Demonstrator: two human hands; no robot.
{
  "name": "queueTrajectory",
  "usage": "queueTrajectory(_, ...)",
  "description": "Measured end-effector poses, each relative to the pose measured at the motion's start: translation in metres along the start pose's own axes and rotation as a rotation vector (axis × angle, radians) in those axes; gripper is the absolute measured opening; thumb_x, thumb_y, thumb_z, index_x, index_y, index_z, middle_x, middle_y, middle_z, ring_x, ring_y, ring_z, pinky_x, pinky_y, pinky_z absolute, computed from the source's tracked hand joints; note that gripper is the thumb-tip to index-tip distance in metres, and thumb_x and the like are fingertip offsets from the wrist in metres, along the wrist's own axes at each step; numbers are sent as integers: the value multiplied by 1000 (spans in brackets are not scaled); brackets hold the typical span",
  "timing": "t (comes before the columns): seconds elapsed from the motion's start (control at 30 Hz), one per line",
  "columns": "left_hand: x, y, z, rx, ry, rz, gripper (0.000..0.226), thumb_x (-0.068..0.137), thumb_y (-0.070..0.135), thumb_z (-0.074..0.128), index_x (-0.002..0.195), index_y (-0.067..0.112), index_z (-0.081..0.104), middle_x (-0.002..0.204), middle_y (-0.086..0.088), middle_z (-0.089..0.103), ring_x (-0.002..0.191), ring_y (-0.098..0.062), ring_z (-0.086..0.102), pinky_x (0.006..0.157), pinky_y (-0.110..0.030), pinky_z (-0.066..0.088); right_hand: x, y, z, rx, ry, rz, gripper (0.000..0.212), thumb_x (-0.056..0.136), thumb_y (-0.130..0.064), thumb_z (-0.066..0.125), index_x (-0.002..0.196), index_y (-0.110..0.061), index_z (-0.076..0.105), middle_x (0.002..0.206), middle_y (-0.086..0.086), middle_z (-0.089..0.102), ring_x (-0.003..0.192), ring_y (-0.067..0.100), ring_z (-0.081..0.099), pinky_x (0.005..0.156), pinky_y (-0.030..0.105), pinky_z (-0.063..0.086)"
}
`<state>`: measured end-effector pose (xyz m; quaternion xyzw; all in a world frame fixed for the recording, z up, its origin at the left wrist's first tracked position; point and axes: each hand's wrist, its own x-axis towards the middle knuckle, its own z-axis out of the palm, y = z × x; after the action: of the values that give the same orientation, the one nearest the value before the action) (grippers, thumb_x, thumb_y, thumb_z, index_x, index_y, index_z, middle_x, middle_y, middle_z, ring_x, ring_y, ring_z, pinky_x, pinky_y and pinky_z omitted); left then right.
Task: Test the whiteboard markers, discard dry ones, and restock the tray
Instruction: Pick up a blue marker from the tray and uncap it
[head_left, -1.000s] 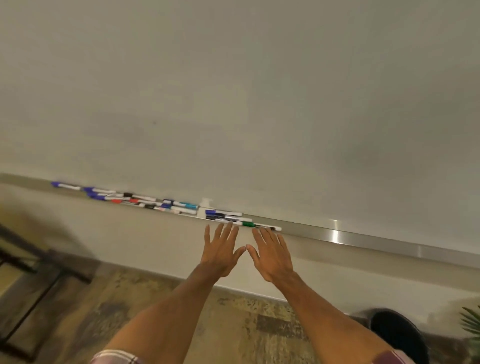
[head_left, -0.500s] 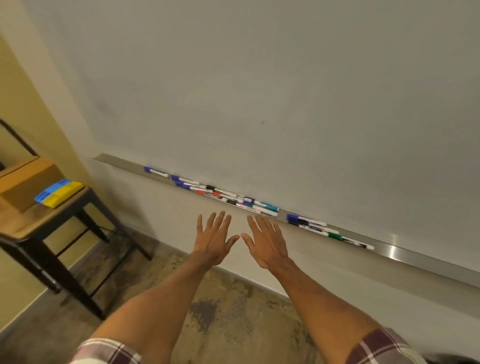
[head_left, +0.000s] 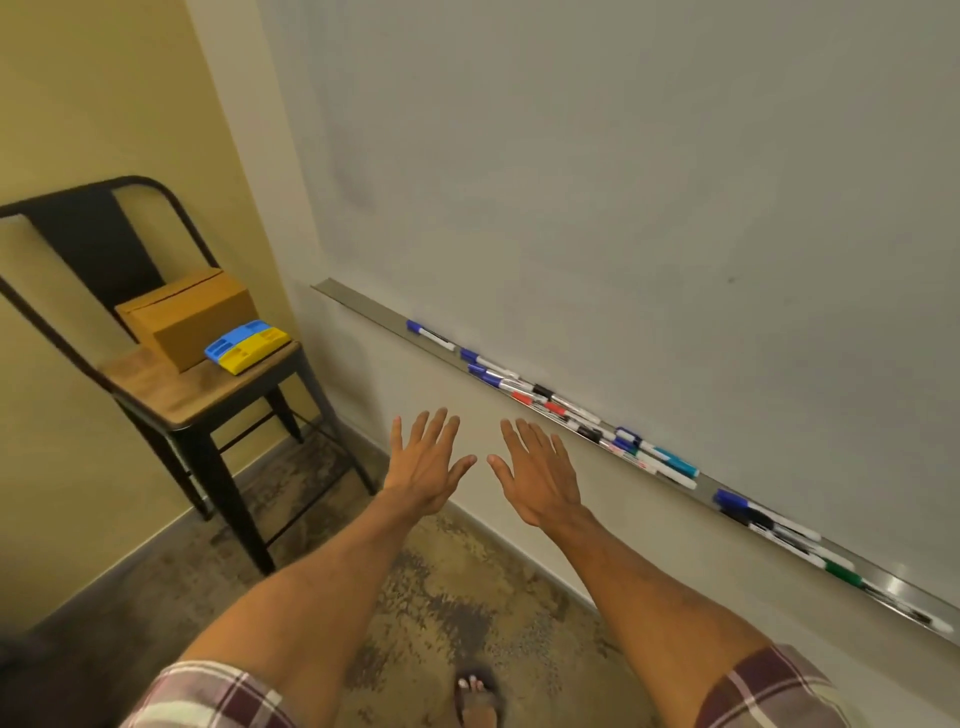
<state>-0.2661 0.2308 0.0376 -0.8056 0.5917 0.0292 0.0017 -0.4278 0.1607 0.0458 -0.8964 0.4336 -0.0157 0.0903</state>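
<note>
Both hands, left (head_left: 427, 470) and right (head_left: 540, 475), are held out flat with fingers spread, holding nothing, just below the tray (head_left: 363, 306) where the markers (head_left: 550, 402) lie along the whiteboard (head_left: 623, 182)

The person's 2 sleeves, left sleeve (head_left: 208, 696) and right sleeve (head_left: 774, 686), are plaid in maroon, white and grey, leaving the forearms (head_left: 322, 566) bare down to the left hand (head_left: 426, 467) and right hand (head_left: 540, 478), with a dark open-toed sandal (head_left: 480, 699) on the 1 foot in view.
</note>
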Motion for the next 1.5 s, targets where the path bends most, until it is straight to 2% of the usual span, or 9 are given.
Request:
queueTrajectory(0.27, 75, -60, 1, -37, 2, -58, 104, 66, 73, -24, 155, 25, 2, 163, -1, -4, 149, -26, -2, 113, -53, -13, 103, -24, 8, 49, 0, -45, 63, 97, -55, 18, 151, -24, 6, 159, 2, 6, 146, 21, 4, 119, 41, 3)
queueTrajectory(0.4, 117, -80, -1, -47, -43, -74, 85, 83, 69, -4, 155, 25, 3, 163, -1, -3, 149, -26, -2, 115, -54, -10, 152, -29, 11, 33, 17, -68, 63, 98, -55, 20, 151, -22, 10, 158, 3, 12, 146, 21, 9, 119, 40, 8)
queueTrajectory(0.47, 138, -91, -1, -53, -49, -74, 82, 85, 67, 0, 155, 24, 3, 163, -1, -3, 149, -25, -2, 115, -53, -10, 176, -33, 10, 13, 24, -81, 63, 98, -53, 22, 151, -20, 12, 158, 4, 15, 145, 21, 11, 117, 39, 9)
queueTrajectory(0.53, 158, -102, 0, -58, -48, -75, 85, 83, 69, -4, 155, 24, 4, 163, -1, -2, 149, -25, -2, 115, -54, -9, 195, -37, 9, 9, 42, -85, 62, 99, -52, 24, 150, -18, 14, 157, 6, 17, 144, 22, 14, 117, 40, 11)
queueTrajectory(0.67, 191, -117, 1, -70, -41, -75, 105, 68, 74, -24, 155, 23, 3, 163, -2, -1, 149, -26, 0, 117, -53, -7, 230, -40, 15, -9, 50, -97, 61, 99, -49, 28, 150, -16, 16, 155, 7, 22, 143, 23, 19, 116, 39, 15)
queueTrajectory(0.8, 222, -132, 4, -45, -81, -67, 93, 77, 70, -14, 155, 21, 2, 163, -2, 0, 149, -26, 0, 117, -53, -6, 266, -50, 25, -54, 23, -82, 61, 99, -46, 33, 149, -14, 17, 154, 7, 24, 142, 24, 20, 116, 38, 17)
queueTrajectory(1.03, 277, -164, 24, -50, -116, 49, 73, 98, 62, 12, 155, 18, 4, 163, -3, 2, 149, -26, 4, 119, -52, -4, 318, -74, 44, -66, 28, -17, 52, 98, -24, 46, 145, -14, 27, 151, 7, 30, 139, 23, 27, 114, 37, 24)
queueTrajectory(1.3, 323, -204, 43, -74, -139, 209, 71, 99, 59, 16, 155, 16, 7, 162, -3, 6, 149, -25, 7, 118, -49, -1, 361, -97, 58, -24, -18, 135, 48, 91, -10, 56, 136, -14, 40, 133, 6, 50, 121, 23, 48, 104, 34, 39)
queueTrajectory(1.5, 342, -226, 53, -96, -156, 292, 73, 97, 60, 11, 155, 18, 6, 162, -1, 6, 149, -23, 5, 118, -48, -3, 377, -108, 60, -56, -23, 246, 48, 90, -14, 60, 135, -14, 41, 133, 8, 51, 120, 24, 49, 100, 33, 42)
